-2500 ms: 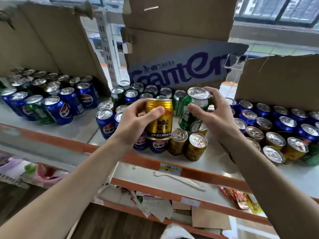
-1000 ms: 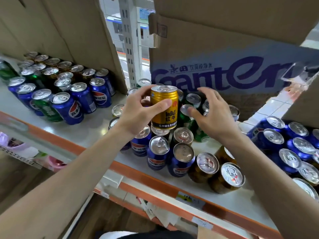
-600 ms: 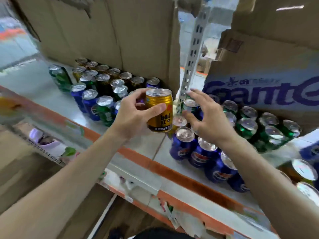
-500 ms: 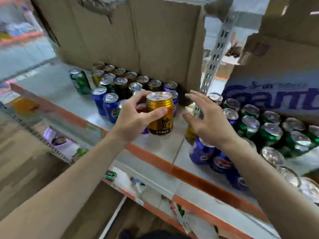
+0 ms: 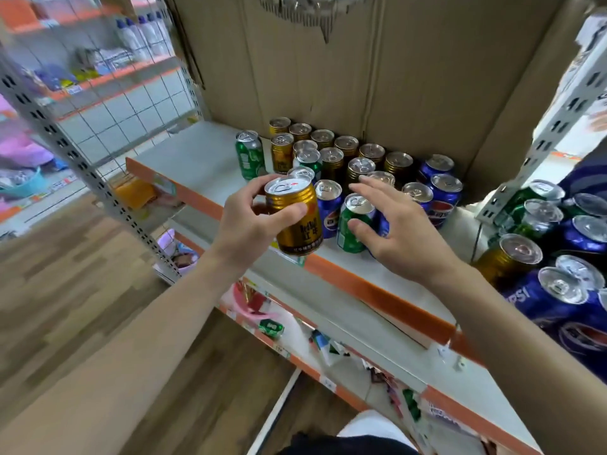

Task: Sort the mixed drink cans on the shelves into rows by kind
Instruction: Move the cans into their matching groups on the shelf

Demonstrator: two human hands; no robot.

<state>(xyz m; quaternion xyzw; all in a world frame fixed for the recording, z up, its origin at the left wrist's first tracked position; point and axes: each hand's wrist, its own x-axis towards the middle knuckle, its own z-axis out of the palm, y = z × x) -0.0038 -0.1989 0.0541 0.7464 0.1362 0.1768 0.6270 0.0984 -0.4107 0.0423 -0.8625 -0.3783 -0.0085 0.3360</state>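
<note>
My left hand (image 5: 249, 221) grips a gold Red Bull can (image 5: 295, 218), tilted, in front of the left shelf section. My right hand (image 5: 394, 231) is spread open just right of it, fingers hovering by a green can (image 5: 353, 224) at the shelf's front; whether they touch it is unclear. Behind stand mixed cans: several gold cans (image 5: 345, 149) in rows at the back, a lone green can (image 5: 249, 156) at the left, blue Pepsi cans (image 5: 443, 198) at the right.
The white shelf (image 5: 197, 152) has an orange front edge (image 5: 361, 284). Cardboard (image 5: 377, 70) backs it. A perforated metal upright (image 5: 538, 146) separates another section at right with green, gold and blue cans (image 5: 555, 290). A lower shelf holds packets. Wood floor at left.
My view and both hands have swung left from the middle section to the left one. The gold can stayed in my left hand; my right hand stayed open and came near the green can.
</note>
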